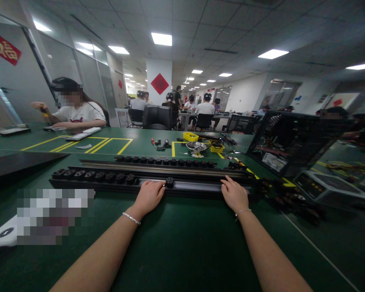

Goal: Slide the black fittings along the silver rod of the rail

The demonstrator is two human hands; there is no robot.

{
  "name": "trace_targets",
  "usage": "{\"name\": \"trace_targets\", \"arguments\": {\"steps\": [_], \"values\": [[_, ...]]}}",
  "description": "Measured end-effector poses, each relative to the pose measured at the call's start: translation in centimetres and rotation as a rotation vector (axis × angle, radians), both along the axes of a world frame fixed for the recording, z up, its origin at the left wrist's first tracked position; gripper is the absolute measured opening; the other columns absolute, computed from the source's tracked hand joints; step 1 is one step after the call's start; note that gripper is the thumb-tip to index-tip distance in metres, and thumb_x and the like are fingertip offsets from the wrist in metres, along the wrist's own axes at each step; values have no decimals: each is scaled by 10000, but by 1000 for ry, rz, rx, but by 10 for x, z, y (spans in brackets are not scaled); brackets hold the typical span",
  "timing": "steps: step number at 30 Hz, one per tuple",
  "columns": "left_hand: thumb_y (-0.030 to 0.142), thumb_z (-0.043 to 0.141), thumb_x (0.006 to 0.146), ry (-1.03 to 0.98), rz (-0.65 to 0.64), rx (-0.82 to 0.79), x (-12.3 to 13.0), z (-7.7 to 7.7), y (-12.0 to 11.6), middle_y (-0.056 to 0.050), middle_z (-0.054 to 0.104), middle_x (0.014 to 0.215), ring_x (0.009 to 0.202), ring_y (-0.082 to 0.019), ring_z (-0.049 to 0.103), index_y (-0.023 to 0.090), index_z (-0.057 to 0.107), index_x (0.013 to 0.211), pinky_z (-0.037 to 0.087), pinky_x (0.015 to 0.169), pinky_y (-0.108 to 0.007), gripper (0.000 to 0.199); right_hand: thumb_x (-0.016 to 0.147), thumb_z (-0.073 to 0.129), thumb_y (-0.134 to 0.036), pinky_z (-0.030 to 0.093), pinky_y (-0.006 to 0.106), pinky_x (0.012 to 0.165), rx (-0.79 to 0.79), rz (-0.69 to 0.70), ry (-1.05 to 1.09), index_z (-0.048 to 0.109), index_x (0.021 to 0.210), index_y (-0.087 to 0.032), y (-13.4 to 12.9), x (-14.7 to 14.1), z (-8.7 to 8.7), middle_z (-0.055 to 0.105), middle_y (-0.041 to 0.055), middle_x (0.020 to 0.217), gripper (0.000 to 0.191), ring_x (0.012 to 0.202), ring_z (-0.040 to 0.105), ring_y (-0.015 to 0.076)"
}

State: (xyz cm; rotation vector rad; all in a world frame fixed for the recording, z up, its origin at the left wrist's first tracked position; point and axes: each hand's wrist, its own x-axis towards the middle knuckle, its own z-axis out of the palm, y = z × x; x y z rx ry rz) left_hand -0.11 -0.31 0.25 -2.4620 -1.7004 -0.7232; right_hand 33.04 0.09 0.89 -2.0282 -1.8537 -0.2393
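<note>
A long black rail [197,187] with a pale inner strip lies across the bench in front of me. Several black round-topped modules [99,177] sit in its left part, and a single black module [169,182] stands near its middle. My left hand [149,197] is bent over the rail, fingers close together, their tips at the left side of that single module. Its grip is partly hidden. Toward the right end, my right hand [235,196] rests on the rail with its fingers apart, holding nothing. Behind lies another rail [164,168] and a row of black modules [152,160].
On the left lie a white device [6,231] and a dark panel [21,166]. An open computer case [292,142], a grey metal box [331,188] and dark parts [301,207] stand right. A metal bowl [196,146] and yellow bin [190,137] sit behind; a person [82,109] works far left.
</note>
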Motion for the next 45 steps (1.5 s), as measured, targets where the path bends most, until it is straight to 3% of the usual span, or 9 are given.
{"name": "trace_targets", "arguments": {"steps": [15, 28, 33, 39, 41, 45], "values": [[347, 347, 899, -14, -31, -48, -2, 0, 3, -16, 693, 1047, 921, -186, 615, 268, 600, 1112, 370, 878, -378, 341, 864, 333, -295, 363, 399, 945, 48, -2, 39, 634, 1114, -216, -2, -2, -1, 504, 43, 1334, 399, 1162, 485, 217], [401, 340, 903, 10, -49, -43, -1, 0, 3, 13, 667, 1125, 967, -187, 601, 320, 594, 1140, 340, 900, -391, 357, 821, 390, -220, 400, 378, 918, 262, 134, 79, 670, 1004, -178, 3, -3, -7, 645, 82, 1111, 337, 1062, 539, 214], [415, 354, 895, 8, -43, -55, -1, 0, 3, 7, 673, 1114, 982, -191, 596, 316, 594, 1146, 339, 900, -394, 361, 830, 396, -204, 396, 352, 907, 262, 326, 85, 656, 1014, -176, -3, -37, -2, 661, 81, 1049, 320, 1019, 550, 202], [409, 354, 894, 13, -28, -50, 1, 2, 3, -1, 682, 1093, 967, -191, 603, 314, 601, 1143, 337, 905, -396, 364, 853, 418, -249, 361, 322, 901, 81, 561, 23, 582, 1148, -191, -18, -107, -3, 637, 67, 1106, 342, 1026, 530, 184], [406, 360, 891, 19, -22, -47, 1, 2, 2, -4, 688, 1079, 961, -192, 607, 315, 606, 1139, 341, 903, -393, 361, 847, 444, -270, 340, 330, 905, 44, 593, -5, 546, 1199, -224, -21, -123, -3, 628, 52, 1121, 369, 1023, 525, 187], [399, 368, 884, 30, -18, -40, 2, 3, 2, -10, 699, 1048, 948, -196, 617, 317, 613, 1136, 357, 891, -389, 361, 848, 440, -273, 320, 344, 872, -17, 520, -64, 536, 1204, -256, -22, -135, -2, 636, 51, 1045, 369, 969, 527, 197]]}}
